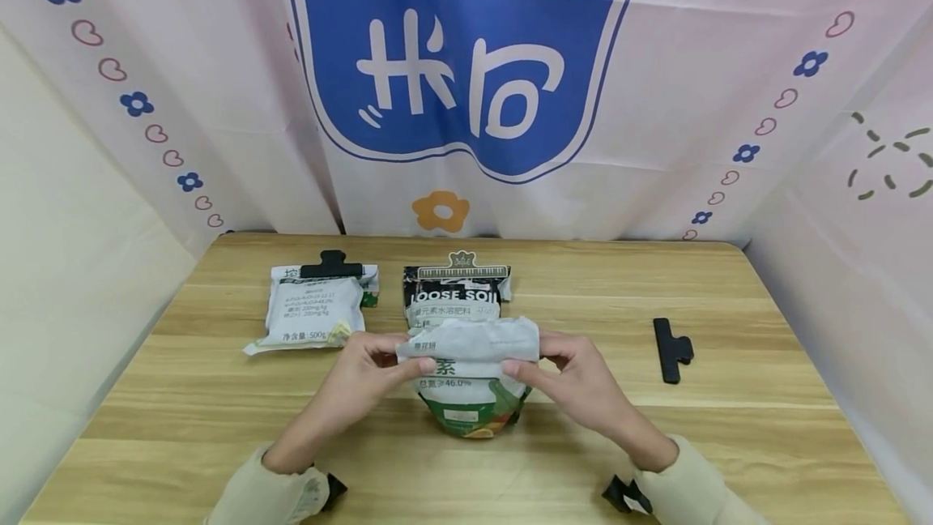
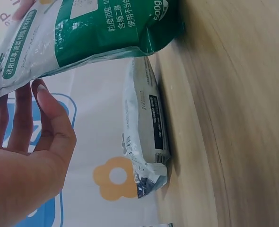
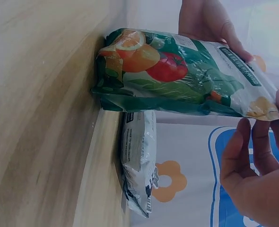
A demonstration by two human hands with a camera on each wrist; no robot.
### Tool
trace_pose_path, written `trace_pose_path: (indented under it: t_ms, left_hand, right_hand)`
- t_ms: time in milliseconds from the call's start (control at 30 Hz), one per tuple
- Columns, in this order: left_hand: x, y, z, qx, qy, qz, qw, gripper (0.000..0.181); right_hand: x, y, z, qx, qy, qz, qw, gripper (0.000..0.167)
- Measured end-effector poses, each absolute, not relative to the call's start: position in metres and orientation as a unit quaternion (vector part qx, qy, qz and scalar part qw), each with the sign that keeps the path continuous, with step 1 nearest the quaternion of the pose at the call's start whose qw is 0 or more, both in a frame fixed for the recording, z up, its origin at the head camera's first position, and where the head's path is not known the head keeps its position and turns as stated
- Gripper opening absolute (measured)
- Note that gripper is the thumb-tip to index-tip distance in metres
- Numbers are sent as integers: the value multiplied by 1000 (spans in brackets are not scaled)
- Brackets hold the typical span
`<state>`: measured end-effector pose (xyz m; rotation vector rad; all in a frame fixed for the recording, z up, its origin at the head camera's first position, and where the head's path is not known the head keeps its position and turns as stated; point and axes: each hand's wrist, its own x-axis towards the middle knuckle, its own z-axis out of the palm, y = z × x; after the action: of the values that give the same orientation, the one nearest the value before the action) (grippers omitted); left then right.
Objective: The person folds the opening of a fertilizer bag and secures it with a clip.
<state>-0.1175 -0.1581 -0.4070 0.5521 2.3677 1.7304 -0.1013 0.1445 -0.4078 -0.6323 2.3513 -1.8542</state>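
A white and green fertilizer bag (image 1: pixel 474 416) with printed fruit stands upright on the table in front of me. My left hand (image 1: pixel 364 375) pinches the left end of its top edge, thumb on the near side and fingers behind. On the right end, my right hand (image 1: pixel 586 387) pinches the same edge in the same way. The white top (image 1: pixel 474 339) spans between both hands and looks folded over. In the right wrist view the bag's front (image 3: pixel 177 71) shows an orange and a red vegetable. No clip is on this bag.
Behind it lies a black and white soil bag (image 1: pixel 455 298) with an ornate clip (image 1: pixel 462 266). At the left is a white bag (image 1: pixel 313 314) under a black clip (image 1: pixel 332 265). A loose black clip (image 1: pixel 672 350) lies on the wooden table (image 1: pixel 758 444) at right.
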Motion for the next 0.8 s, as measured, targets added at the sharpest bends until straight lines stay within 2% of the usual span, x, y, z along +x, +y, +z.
trace_pose_path:
  t_ms: [433,800]
  left_hand:
    - [-116,-154,-400,112,790,590,125,26]
    - [-116,-151,-403,71,794,587,142,29]
  right_hand:
    - [-102,145,-405,-176,766,-617,52,14]
    - [-103,142,-407,-147,799,-579,69,13]
